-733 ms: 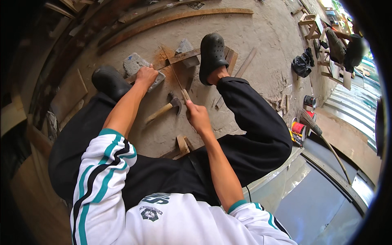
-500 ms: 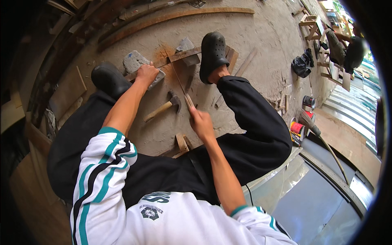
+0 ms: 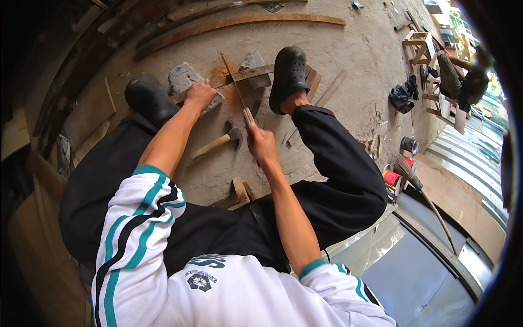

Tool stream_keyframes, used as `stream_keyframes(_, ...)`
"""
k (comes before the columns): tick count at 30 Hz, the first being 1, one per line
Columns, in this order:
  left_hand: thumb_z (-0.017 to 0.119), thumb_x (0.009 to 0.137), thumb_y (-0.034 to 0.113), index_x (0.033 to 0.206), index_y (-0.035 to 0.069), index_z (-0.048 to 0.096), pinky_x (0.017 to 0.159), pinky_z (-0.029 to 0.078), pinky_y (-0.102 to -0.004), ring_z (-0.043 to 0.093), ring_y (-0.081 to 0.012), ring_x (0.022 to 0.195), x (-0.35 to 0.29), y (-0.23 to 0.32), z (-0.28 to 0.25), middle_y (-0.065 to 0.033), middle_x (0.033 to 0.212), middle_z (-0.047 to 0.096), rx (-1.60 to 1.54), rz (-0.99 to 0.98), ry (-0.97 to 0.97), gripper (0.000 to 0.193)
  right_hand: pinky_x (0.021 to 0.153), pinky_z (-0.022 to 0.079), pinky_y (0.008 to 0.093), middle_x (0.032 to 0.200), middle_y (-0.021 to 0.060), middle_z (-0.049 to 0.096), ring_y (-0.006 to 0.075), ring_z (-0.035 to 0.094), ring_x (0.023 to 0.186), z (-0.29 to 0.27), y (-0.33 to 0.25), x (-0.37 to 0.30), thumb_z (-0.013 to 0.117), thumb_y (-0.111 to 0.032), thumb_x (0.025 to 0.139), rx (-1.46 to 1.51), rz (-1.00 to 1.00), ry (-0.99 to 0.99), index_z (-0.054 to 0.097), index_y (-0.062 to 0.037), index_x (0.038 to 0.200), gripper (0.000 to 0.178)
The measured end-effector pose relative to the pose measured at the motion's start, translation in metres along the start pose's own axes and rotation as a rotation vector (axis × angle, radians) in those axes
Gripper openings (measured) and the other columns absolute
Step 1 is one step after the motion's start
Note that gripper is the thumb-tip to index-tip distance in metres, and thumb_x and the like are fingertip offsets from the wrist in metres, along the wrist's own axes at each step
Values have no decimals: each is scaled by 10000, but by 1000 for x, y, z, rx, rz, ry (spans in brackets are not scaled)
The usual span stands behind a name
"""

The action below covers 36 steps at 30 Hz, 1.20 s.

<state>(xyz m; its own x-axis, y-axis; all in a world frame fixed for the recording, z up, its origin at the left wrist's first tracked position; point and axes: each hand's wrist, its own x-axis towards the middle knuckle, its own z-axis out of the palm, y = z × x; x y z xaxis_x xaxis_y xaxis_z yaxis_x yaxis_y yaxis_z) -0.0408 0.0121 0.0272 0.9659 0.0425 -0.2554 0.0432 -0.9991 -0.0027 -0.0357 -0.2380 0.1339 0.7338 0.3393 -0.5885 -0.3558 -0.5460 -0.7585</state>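
Observation:
A wooden strip [image 3: 220, 82] lies across two rough concrete blocks, the left block [image 3: 184, 77] and the right block [image 3: 252, 60]. My left hand [image 3: 200, 95] is closed round the strip over the left block. My right hand [image 3: 261, 145] grips the handle of a handsaw [image 3: 238, 87]. Its thin blade crosses the strip between the blocks, over orange-brown sawdust [image 3: 220, 70]. My right shoe [image 3: 289, 73] presses on the strip's right end, and my left shoe [image 3: 150, 99] is at its left end. Below the strip lies a hammer [image 3: 218, 143] with a wooden handle.
Long boards [image 3: 245, 20] lie at the far side. Offcuts [image 3: 239, 189] rest between my legs. To the right are a black plastic bag [image 3: 404, 95], paint cans [image 3: 408, 144], a broom [image 3: 407, 170] and wooden stools [image 3: 419, 43]. Another person [image 3: 471, 76] is at the far right.
My right hand has pushed the saw forward, away from me, so more of the blade reaches past the strip. My left hand keeps its hold on the strip.

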Motion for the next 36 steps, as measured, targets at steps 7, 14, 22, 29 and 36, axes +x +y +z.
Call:
stream_keyframes(7, 528, 926, 113, 870, 14, 741, 674, 577, -386, 724, -283, 792, -5, -16, 10, -180, 871, 721, 19, 44, 13, 241, 453, 276, 284, 515, -12, 437, 95, 389, 459, -29, -12, -95, 500, -428, 989, -27, 104, -11, 498, -65, 596, 535)
stream_keyframes(14, 530, 922, 108, 834, 27, 742, 671, 580, -383, 724, -287, 786, 3, -5, 3, -177, 849, 720, -26, 3, 61, 243, 448, 277, 294, 515, -10, 440, 95, 387, 455, -1, 1, -6, 494, -462, 985, 31, 50, 13, 500, -75, 587, 556)
stream_keyframes(22, 531, 919, 105, 843, 28, 742, 679, 580, -382, 724, -281, 807, -1, -7, 3, -172, 853, 722, 2, 25, -32, 237, 485, 327, 330, 515, 14, 441, 106, 401, 496, -39, -11, -94, 512, -406, 989, 34, 181, -15, 500, -9, 593, 561)
stream_keyframes(29, 545, 906, 106, 881, 37, 748, 666, 580, -382, 725, -284, 773, 0, -8, 13, -149, 818, 725, -11, 19, 16, 216, 447, 277, 285, 513, -12, 434, 98, 376, 449, 2, -15, -15, 474, -437, 1000, -3, 42, -12, 493, -66, 582, 559)
stream_keyframes(36, 530, 920, 101, 887, 19, 743, 655, 581, -389, 726, -284, 776, 2, -7, 1, -151, 832, 726, 31, 68, -11, 231, 432, 278, 273, 508, -6, 445, 97, 399, 439, -59, -21, -102, 517, -464, 973, 73, 235, -33, 522, -65, 591, 553)
